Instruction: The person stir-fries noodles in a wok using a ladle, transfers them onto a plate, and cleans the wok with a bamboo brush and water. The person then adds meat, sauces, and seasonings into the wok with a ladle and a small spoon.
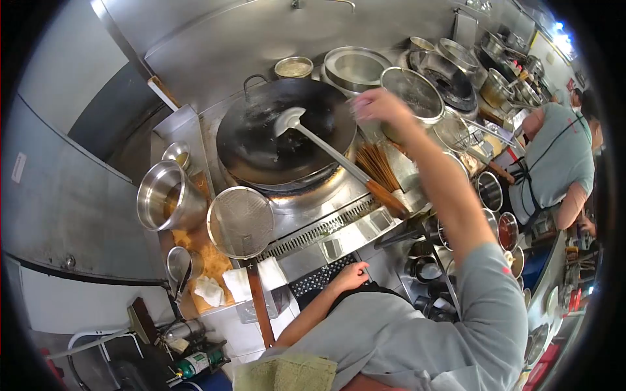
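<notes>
A dark wok (254,146) sits on a steel range (306,218), a spatula (289,122) lying in it with its metal shaft crossing the near-right rim and its wooden handle resting toward the front edge. The cook's right hand (375,107) is raised at the wok's right rim, fingers bent; blur leaves it impossible to tell whether they grip anything. The left hand (352,275) is lowered in front of the range, fingers curled in and loosely closed.

Just right of the wok, beside the spatula's handle, lies a bamboo brush (373,164). A round sieve (240,223) stands out at the near left, its wooden handle running toward the cook. Farther left, a steel pot (153,199) and a smaller pot (178,264) stand along a stained board (210,254), near crumpled white cloths (210,290). A small bowl (176,155) sits behind the larger pot.

Behind the wok are a container (293,67) of pale contents and a wide pan (358,68); a mesh strainer (414,91) is to their right. At far right, a co-worker (554,156) in a gray shirt stands by the counter.
</notes>
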The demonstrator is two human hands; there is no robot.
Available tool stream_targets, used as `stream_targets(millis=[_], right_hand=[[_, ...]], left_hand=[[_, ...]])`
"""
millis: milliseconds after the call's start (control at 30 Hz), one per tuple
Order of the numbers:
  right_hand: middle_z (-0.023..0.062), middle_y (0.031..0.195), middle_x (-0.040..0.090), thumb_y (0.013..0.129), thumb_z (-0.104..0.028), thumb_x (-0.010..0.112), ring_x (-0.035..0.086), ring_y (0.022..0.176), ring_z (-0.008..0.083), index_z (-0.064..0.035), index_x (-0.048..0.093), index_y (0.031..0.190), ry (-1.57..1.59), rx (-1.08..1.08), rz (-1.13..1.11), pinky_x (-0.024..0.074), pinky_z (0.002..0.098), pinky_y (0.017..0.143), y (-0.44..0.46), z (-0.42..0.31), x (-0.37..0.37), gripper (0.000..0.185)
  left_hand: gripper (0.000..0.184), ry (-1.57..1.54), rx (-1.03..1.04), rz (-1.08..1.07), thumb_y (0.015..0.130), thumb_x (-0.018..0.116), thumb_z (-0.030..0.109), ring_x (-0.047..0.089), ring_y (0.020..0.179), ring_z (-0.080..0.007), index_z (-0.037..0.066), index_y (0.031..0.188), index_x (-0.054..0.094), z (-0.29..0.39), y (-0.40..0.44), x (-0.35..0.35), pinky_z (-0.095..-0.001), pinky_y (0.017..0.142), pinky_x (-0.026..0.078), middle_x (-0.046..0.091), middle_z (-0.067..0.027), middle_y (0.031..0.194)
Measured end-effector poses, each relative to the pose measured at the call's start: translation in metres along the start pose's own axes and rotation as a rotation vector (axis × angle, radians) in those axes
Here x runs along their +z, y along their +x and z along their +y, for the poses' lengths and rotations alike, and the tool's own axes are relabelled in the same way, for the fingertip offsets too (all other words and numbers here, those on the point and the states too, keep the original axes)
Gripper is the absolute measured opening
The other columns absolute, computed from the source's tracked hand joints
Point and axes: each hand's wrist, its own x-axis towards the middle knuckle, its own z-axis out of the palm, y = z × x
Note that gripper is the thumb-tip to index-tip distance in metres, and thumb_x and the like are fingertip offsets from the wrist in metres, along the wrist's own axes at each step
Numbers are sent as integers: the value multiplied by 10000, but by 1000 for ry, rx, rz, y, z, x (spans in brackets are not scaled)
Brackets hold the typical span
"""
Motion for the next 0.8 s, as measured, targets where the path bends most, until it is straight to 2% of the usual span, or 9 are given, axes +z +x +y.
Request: stream_targets(millis=[67, 233, 333, 400, 500, 533, 567, 667, 800], right_hand=[[111, 1032, 697, 662, -4, 690, 686, 893, 242, -84, 712, 1054, -936, -264, 175, 549, 334, 835, 52, 21, 63, 400], [195, 811, 672, 768, -74, 642, 660, 829, 372, -67, 728, 882, -533, -364, 603, 546, 411, 785, 88, 7, 122, 143], [204, 907, 678, 762, -94, 660, 665, 884, 348, -86, 715, 985, -360, -400, 535, 537, 419, 810, 106, 28, 130, 230], [209, 1136, 636, 717, -128, 682, 637, 1054, 294, -151, 605, 1255, -877, -119, 124, 500, 409, 917, 85, 31, 127, 544], [192, 1041, 669, 677, -58, 635, 648, 986, 331, -115, 661, 1170, -461, -276, 552, 517, 390, 898, 72, 14, 108, 497], [185, 1035, 671, 660, -59, 633, 643, 985, 335, -94, 695, 1092, -127, -141, 394, 514, 384, 908, 58, 1, 100, 438], [164, 1057, 672, 647, -69, 644, 643, 990, 329, -92, 697, 1087, -627, -298, 465, 513, 377, 914, 32, -16, 93, 444], [155, 1032, 681, 672, -215, 692, 637, 1006, 320, -93, 694, 1089, -575, -392, 431, 506, 390, 908, -20, -24, 68, 435], [109, 869, 704, 764, -141, 671, 683, 812, 195, -17, 662, 1099, 167, -398, 544, 547, 320, 748, -194, -30, 24, 357]], left_hand=[[448, -117, -13, 26, 819, 633, 175, 637, 1031, -249, 16, 1231, 565, 3, -15, -10, -345, 879, 519, 633, -147, 1182], [469, -136, -98, 88, 818, 634, 183, 633, 1040, -249, 16, 1248, 548, -7, -43, -26, -343, 880, 517, 626, -150, 1189], [434, -143, -46, 142, 811, 655, 202, 661, 971, -262, 14, 1194, 575, -7, -43, -24, -350, 842, 532, 651, -163, 1136], [427, -105, -7, 115, 817, 652, 195, 664, 966, -262, 12, 1194, 573, 9, -42, -27, -352, 838, 535, 650, -178, 1131], [426, -89, 33, 52, 830, 640, 174, 662, 974, -275, 15, 1218, 564, 16, -32, -23, -357, 845, 534, 646, -189, 1132], [428, -103, 53, 14, 832, 638, 173, 662, 976, -278, 16, 1223, 563, 18, -27, -19, -359, 846, 534, 646, -188, 1135], [424, -47, 43, -41, 837, 637, 165, 657, 992, -278, 18, 1227, 562, 24, -25, -18, -359, 847, 531, 636, -194, 1160], [439, 40, 4, -229, 844, 641, 160, 631, 1068, -263, 23, 1251, 551, 28, -13, -7, -340, 879, 514, 607, -197, 1224], [451, 69, 2, -442, 838, 658, 165, 620, 1075, -234, 20, 1253, 553, 25, -4, 14, -331, 908, 492, 613, -170, 1221]])
